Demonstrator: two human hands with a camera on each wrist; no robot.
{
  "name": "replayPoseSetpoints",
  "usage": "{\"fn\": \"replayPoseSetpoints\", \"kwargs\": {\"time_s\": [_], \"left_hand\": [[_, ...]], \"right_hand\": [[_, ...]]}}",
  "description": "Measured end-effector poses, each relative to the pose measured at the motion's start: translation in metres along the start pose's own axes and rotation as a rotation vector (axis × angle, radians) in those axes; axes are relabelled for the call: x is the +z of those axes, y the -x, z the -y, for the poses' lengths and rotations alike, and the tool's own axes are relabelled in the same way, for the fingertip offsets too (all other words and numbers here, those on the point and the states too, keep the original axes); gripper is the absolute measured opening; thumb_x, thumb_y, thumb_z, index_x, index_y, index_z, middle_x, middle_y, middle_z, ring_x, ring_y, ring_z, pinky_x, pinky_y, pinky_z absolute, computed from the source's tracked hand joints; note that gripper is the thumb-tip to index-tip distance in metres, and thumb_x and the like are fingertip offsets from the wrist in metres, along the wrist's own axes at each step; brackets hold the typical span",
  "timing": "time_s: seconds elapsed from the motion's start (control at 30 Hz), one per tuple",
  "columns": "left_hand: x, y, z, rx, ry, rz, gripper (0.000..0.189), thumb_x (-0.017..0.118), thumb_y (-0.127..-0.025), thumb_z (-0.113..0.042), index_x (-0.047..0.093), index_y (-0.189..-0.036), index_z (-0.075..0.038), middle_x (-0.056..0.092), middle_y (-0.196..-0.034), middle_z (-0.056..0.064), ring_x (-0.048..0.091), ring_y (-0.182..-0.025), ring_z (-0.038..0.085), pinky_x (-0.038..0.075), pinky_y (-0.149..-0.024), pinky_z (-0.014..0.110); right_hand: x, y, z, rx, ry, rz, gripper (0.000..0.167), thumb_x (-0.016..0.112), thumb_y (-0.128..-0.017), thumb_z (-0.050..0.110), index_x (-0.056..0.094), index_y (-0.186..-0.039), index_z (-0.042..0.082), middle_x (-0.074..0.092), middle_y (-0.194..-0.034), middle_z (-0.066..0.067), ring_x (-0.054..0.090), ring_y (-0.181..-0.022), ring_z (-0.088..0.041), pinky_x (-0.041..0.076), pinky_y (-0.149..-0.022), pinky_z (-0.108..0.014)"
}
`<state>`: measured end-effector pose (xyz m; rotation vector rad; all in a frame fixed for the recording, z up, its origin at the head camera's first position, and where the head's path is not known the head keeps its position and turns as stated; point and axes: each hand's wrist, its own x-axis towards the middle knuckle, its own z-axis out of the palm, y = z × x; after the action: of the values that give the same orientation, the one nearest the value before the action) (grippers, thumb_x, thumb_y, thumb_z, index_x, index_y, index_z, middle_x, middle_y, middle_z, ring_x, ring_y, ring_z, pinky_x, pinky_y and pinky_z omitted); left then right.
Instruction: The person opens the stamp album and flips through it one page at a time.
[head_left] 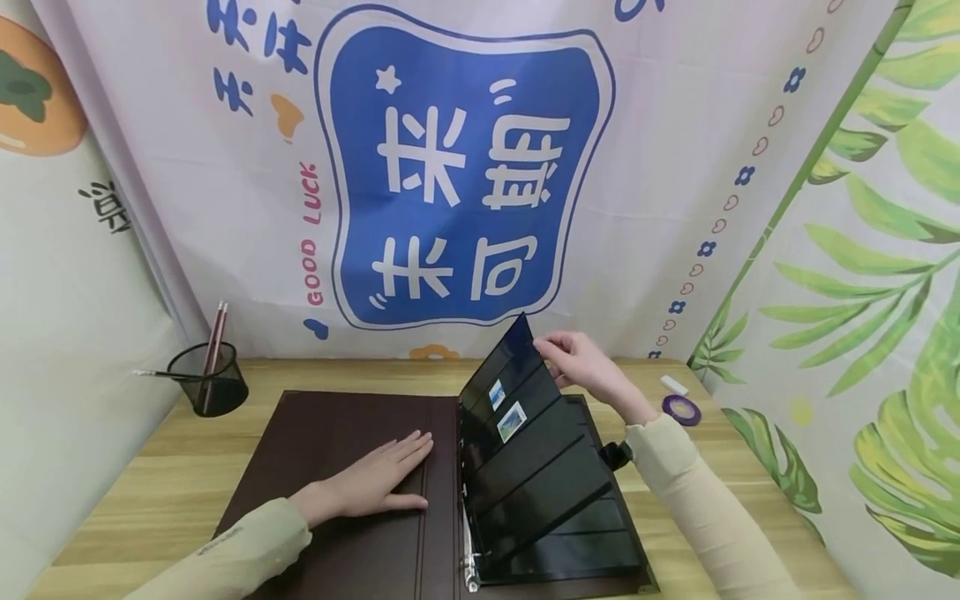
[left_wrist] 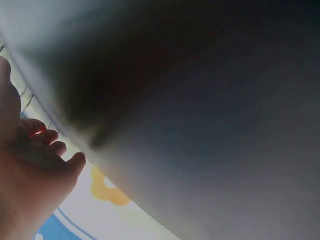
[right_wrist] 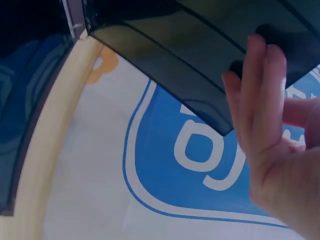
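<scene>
A stamp album with a dark brown cover (head_left: 337,450) lies spread on the table, its metal rings along the middle. My left hand (head_left: 375,479) rests flat on the inside of the left cover, fingers spread toward the rings. At the right, my right hand (head_left: 581,362) pinches the outer upper edge of a black stock page (head_left: 525,450), which is lifted and tilted. Two small stamps, a landscape stamp (head_left: 512,422) and a smaller bluish one (head_left: 497,394), sit in the page's strips. More black pages (head_left: 585,546) lie under it. The right wrist view shows the raised page (right_wrist: 175,65) beside the fingers.
A black mesh pen cup (head_left: 217,387) with pencils stands at the back left of the wooden table (head_left: 150,467). A purple tape roll (head_left: 681,409) and a small white block (head_left: 673,384) lie at the back right. A printed curtain (head_left: 660,150) hangs right behind the table.
</scene>
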<state>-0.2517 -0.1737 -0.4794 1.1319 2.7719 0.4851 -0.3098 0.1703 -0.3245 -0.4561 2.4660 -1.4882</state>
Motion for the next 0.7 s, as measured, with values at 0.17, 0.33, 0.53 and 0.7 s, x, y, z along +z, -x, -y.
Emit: {"fn": "replayPoseSetpoints", "kwargs": {"time_s": [0.17,0.33,0.53,0.7], "left_hand": [[-0.019,-0.005,-0.003,-0.044,0.172,-0.082,0.083,0.058,-0.096,-0.051,0.029,-0.155,0.000,0.025,-0.163,0.020,0.023,-0.151,0.041,0.029,-0.118,0.061],[-0.045,-0.017,-0.014,-0.081,0.302,-0.150,0.079,0.056,-0.099,-0.047,0.027,-0.156,-0.001,0.025,-0.163,0.020,0.025,-0.151,0.041,0.026,-0.119,0.060],[-0.077,-0.040,-0.035,-0.108,0.434,-0.221,0.068,0.052,-0.102,-0.042,0.033,-0.154,-0.004,0.035,-0.160,0.017,0.036,-0.147,0.037,0.035,-0.117,0.056],[-0.104,-0.058,-0.057,-0.137,0.514,-0.268,0.061,0.052,-0.102,-0.039,0.040,-0.152,-0.005,0.043,-0.156,0.015,0.043,-0.143,0.035,0.039,-0.115,0.053]], "right_hand": [[0.012,0.009,-0.011,-0.086,-0.107,0.035,0.041,0.039,-0.108,0.024,0.050,-0.140,-0.001,0.059,-0.128,-0.022,0.069,-0.087,-0.007,0.060,-0.077,-0.024],[0.026,0.016,-0.026,-0.225,-0.109,0.066,0.044,0.046,-0.105,0.013,0.043,-0.146,-0.001,0.050,-0.146,-0.025,0.063,-0.111,-0.010,0.053,-0.089,-0.017],[0.042,0.020,-0.044,-0.308,-0.107,0.165,0.060,0.051,-0.103,0.010,0.023,-0.153,-0.009,0.026,-0.159,-0.031,0.031,-0.146,-0.043,0.036,-0.105,-0.007],[0.056,0.022,-0.055,-0.262,-0.128,0.242,0.078,0.058,-0.101,0.026,0.013,-0.157,-0.004,0.017,-0.164,-0.025,0.022,-0.150,-0.039,0.032,-0.105,-0.006]]}}
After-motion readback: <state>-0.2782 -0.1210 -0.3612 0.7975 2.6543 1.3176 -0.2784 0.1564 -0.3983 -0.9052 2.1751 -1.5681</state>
